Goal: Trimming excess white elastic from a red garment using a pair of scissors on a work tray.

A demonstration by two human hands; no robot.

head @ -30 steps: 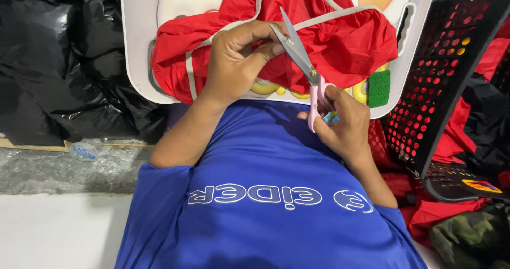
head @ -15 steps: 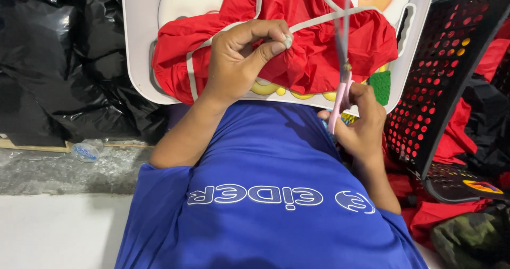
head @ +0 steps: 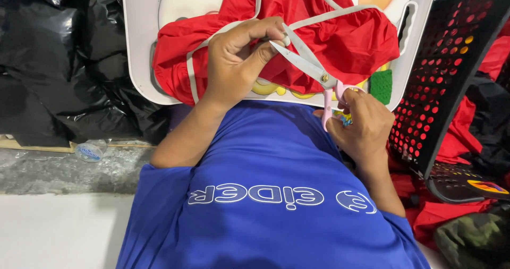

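Note:
A red garment [head: 340, 40] with grey trim lies bunched on a white tray [head: 141, 46] at my lap. My left hand [head: 239, 62] pinches a fold of the red fabric and its trim between thumb and forefinger. My right hand [head: 361, 128] holds pink-handled scissors [head: 313, 70]; the blades are parted and their tips sit right at the pinched spot by my left fingertips.
A black perforated plastic basket [head: 446, 72] leans at the right with more red cloth [head: 457, 136] beside and under it. Black plastic sheeting [head: 64, 62] fills the left. A green knitted piece [head: 380, 86] lies on the tray's near right corner. Camouflage cloth [head: 473, 237] sits at bottom right.
The scissors swung away to the right and upright half a second ago, then came back; the blades now point left at the fabric pinched in my left hand.

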